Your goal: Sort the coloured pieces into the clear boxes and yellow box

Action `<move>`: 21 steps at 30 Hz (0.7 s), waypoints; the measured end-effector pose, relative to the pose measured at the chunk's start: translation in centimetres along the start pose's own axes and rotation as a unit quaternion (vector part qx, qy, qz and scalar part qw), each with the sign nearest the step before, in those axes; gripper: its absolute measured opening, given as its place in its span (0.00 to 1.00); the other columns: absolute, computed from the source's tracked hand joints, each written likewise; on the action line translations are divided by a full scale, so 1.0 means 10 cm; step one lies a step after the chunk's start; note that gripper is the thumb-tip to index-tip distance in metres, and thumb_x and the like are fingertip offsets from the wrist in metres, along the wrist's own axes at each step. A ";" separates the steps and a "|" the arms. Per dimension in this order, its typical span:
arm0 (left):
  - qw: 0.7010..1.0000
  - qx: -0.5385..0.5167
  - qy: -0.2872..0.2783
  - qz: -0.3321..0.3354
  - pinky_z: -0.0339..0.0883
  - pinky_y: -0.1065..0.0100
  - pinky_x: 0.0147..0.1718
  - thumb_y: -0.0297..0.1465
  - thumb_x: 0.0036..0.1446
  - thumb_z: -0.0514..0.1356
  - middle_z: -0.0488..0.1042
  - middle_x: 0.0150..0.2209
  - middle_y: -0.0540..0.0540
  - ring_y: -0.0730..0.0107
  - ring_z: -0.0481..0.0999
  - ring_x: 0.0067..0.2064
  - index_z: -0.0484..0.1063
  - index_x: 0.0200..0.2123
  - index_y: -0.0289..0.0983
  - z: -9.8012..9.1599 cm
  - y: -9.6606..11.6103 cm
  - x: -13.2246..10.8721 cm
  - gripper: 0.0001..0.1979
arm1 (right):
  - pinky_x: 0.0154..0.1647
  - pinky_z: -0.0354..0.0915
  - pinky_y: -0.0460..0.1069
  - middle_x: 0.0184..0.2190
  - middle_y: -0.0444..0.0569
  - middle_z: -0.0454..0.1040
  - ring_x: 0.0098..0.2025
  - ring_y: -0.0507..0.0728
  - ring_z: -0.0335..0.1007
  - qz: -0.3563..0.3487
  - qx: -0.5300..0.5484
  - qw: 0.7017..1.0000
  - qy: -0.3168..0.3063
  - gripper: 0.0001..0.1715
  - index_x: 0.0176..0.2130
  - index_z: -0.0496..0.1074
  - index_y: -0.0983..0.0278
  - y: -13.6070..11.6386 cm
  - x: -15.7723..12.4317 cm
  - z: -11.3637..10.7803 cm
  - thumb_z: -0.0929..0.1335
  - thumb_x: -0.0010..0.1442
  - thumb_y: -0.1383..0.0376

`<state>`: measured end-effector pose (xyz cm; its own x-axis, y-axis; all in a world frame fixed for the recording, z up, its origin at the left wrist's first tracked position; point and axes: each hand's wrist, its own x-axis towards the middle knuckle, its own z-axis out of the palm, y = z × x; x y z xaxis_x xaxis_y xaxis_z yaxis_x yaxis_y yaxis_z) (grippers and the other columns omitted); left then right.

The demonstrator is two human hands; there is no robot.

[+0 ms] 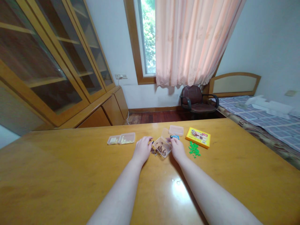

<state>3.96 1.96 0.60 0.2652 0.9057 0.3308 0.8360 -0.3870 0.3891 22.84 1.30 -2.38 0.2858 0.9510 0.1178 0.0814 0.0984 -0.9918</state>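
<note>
A bump from the left hand [143, 147] could have scattered the loose brown pieces [153, 152] just left of the tub [167, 145], since they lay unconfined. If the right hand [177, 148] tipped the tub too far, its contents could have spilled; a careless forearm could have swept the green pieces [194, 149], in a heap right of the tub, into the brown.

The tub, between both hands, was clear and open, with brown pieces in it. The right fingers seemed to be pinching its right edge. The left fingers were curled at its left side; whether they pinched a piece, one cannot tell. Well left of the tub lay two clear cases [127, 138] with pale contents, too small to make out. Beyond it sat a lid [176, 130], and to its right a yellow box [198, 137], contents hidden.
</note>
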 end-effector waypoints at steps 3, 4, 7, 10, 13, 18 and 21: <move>0.998 0.010 -0.063 -0.028 0.60 0.67 0.43 0.28 0.55 0.51 0.72 0.39 0.46 0.67 0.69 0.42 0.69 0.39 0.39 0.01 -0.12 0.01 0.10 | 0.33 0.62 0.49 0.31 0.52 0.75 0.34 0.58 0.69 0.032 0.012 0.999 0.036 0.23 0.31 0.73 0.66 0.05 0.04 -0.03 0.61 0.51 0.51; 0.996 0.005 -0.090 -0.023 0.60 0.68 0.43 0.28 0.54 0.51 0.72 0.39 0.46 0.68 0.69 0.42 0.70 0.38 0.40 0.01 -0.15 0.01 0.10 | 0.33 0.62 0.49 0.31 0.52 0.75 0.34 0.58 0.68 0.039 0.014 0.998 0.042 0.23 0.31 0.73 0.66 0.06 0.05 -0.03 0.61 0.51 0.51; 0.989 -0.029 -0.147 -0.006 0.60 0.70 0.44 0.26 0.53 0.51 0.72 0.39 0.47 0.70 0.69 0.43 0.71 0.38 0.40 -0.02 -0.23 0.00 0.12 | 0.32 0.62 0.49 0.31 0.52 0.74 0.34 0.58 0.68 0.046 0.018 0.998 0.044 0.22 0.31 0.72 0.66 0.06 0.06 -0.03 0.60 0.51 0.53; 0.984 -0.053 -0.169 0.007 0.59 0.71 0.45 0.24 0.52 0.50 0.71 0.41 0.47 0.71 0.69 0.44 0.71 0.40 0.40 -0.04 -0.26 -0.02 0.15 | 0.32 0.62 0.49 0.31 0.52 0.74 0.33 0.58 0.68 0.049 0.024 0.998 0.037 0.21 0.32 0.72 0.66 0.05 0.05 -0.02 0.60 0.51 0.54; 0.982 -0.059 -0.175 0.021 0.59 0.70 0.46 0.26 0.52 0.52 0.71 0.40 0.47 0.70 0.69 0.43 0.71 0.39 0.41 -0.05 -0.25 -0.03 0.13 | 0.31 0.62 0.49 0.31 0.52 0.74 0.32 0.57 0.68 0.053 0.027 0.997 0.039 0.21 0.31 0.72 0.66 0.03 0.04 -0.02 0.60 0.51 0.54; 0.985 -0.043 -0.169 0.004 0.61 0.69 0.44 0.29 0.52 0.54 0.71 0.39 0.47 0.70 0.69 0.41 0.71 0.37 0.40 -0.04 -0.23 -0.03 0.10 | 0.31 0.62 0.49 0.31 0.52 0.74 0.34 0.58 0.68 0.054 0.033 0.997 0.036 0.20 0.32 0.72 0.66 0.02 0.04 -0.02 0.61 0.50 0.54; 0.986 -0.031 -0.164 -0.007 0.61 0.69 0.42 0.28 0.50 0.55 0.71 0.37 0.47 0.69 0.70 0.40 0.71 0.35 0.39 -0.04 -0.21 -0.03 0.08 | 0.31 0.63 0.49 0.31 0.52 0.74 0.34 0.58 0.68 0.058 0.033 0.997 0.033 0.20 0.32 0.73 0.65 0.02 0.04 -0.02 0.61 0.50 0.54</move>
<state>1.96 2.46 0.00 0.4030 0.9146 0.0335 0.8124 -0.3743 0.4471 23.19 1.68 -2.55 0.3526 0.9358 0.0022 -0.0191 0.0095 -0.9998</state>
